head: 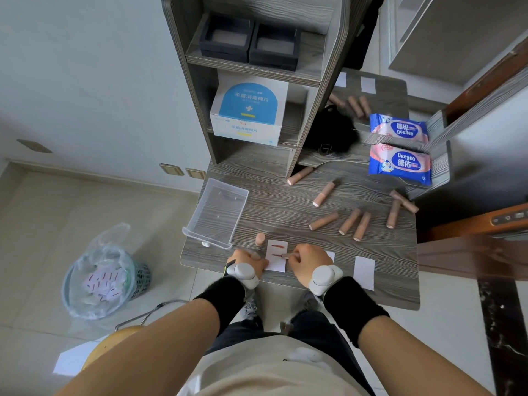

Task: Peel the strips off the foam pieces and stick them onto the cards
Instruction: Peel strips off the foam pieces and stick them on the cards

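Observation:
A white card [276, 262] lies at the table's near edge between my hands. One brown strip [276, 246] is stuck across its top; a second strip [278, 255] lies below it. My right hand [308, 262] pinches the right end of that second strip against the card. My left hand [248, 261] rests on the card's left edge with curled fingers. A tan foam cylinder [260, 239] stands upright just beyond the card. Several more foam cylinders [350, 220] lie scattered on the table. Another blank card [364, 272] lies to the right.
A clear plastic tray [217, 212] sits left of the cards. A shelf unit [257, 81] with a white box and black boxes stands at the back. Two blue wipe packs [400, 164] lie back right. A lined waste bin [103, 278] with discarded cards stands on the floor, left.

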